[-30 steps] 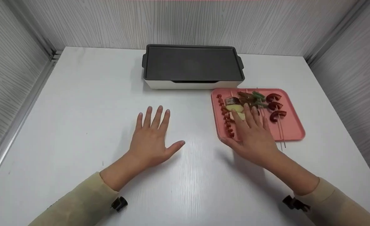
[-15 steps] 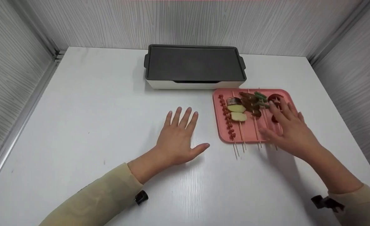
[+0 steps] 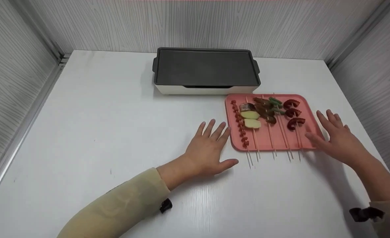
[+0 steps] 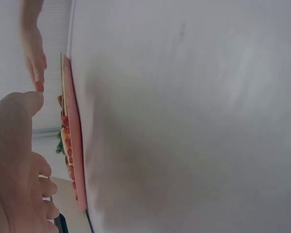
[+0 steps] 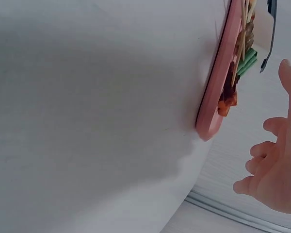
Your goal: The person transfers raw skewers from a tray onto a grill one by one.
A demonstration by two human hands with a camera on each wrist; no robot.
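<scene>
A pink tray (image 3: pixel 264 142) lies on the white table, bearing several food skewers with their sticks poking over its near edge. From left to right sit a skewer of small red pieces (image 3: pixel 241 127), one with pale slices (image 3: pixel 250 115), brown pieces (image 3: pixel 265 109), green pieces (image 3: pixel 275 101) and dark red curled pieces (image 3: pixel 295 123). My left hand (image 3: pixel 206 153) is spread, palm down, by the tray's left edge, fingertips close to the rim. Off the tray's right edge hovers my right hand (image 3: pixel 342 142), fingers apart, thumb over the near right corner. Both hands hold nothing.
Behind the tray stands a white tabletop grill with a flat black plate (image 3: pixel 205 67), its front right corner close to the tray's back left. Wood-grain panels (image 3: pixel 195 23) enclose the table at the back and both sides.
My left hand has moved right, from mid-table to the tray's left side. My right hand has swept right from above the skewers to beyond the tray's right edge, uncovering the food.
</scene>
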